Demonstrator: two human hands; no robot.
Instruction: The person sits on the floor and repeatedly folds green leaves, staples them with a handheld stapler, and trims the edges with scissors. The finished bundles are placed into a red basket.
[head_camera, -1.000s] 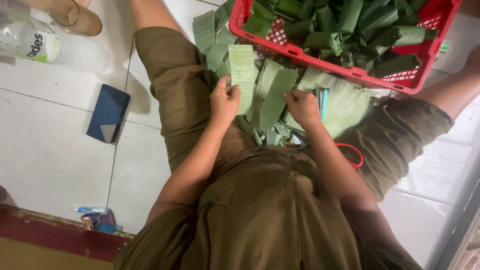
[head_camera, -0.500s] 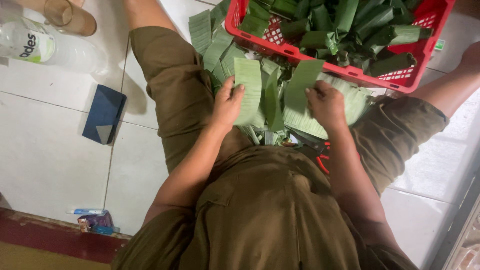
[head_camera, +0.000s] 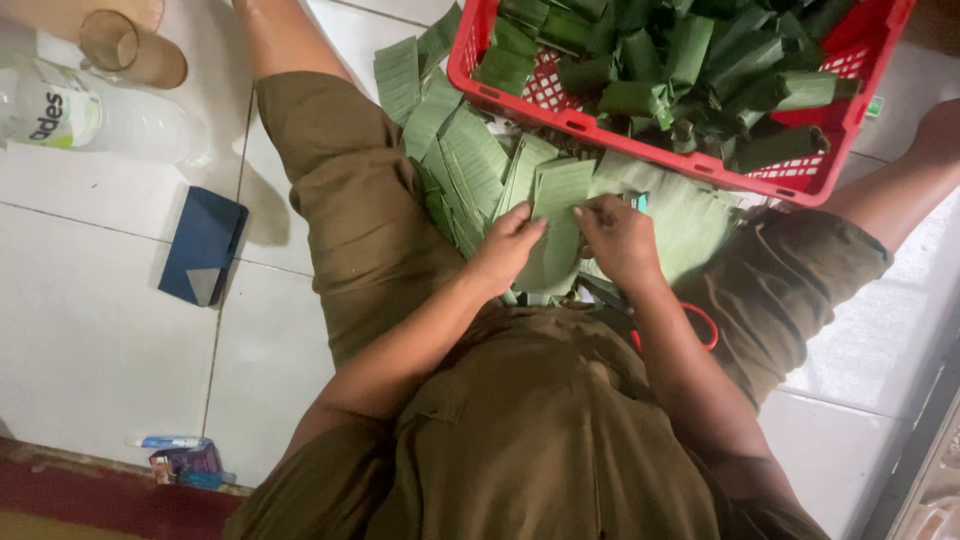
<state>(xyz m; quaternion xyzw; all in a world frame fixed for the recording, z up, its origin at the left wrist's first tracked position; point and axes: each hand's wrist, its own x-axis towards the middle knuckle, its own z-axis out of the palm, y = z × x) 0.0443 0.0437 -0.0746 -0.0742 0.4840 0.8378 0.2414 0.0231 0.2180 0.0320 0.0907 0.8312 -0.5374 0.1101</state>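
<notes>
I see left hand (head_camera: 512, 243) and right hand (head_camera: 618, 237) pinching one leaf (head_camera: 556, 215), apparently folding; crate (head_camera: 640, 140) at twelve o'clock.

The leaf strip (head_camera: 556, 225) gripped between the left hand (head_camera: 510, 248) and the right hand (head_camera: 618, 238) is seen as thin, pliant green leaf, finely ribbed and matt with a faint sheen. The same ribbed leaf surface is shown by the cut leaf pile (head_camera: 450, 150). The red crate (head_camera: 690, 160) is moulded plastic with a perforated lattice wall, slightly glossy; the folded leaf pieces (head_camera: 690, 60) in it are darker and shinier. The floor tiles (head_camera: 90, 340) are glazed white ceramic, smooth and reflective. The bottle (head_camera: 90, 115) is clear plastic. The dark blue pouch (head_camera: 203, 245) is possibly matt cloth or leatherette. The clothing (head_camera: 530, 440) is plain olive woven cloth.
</notes>
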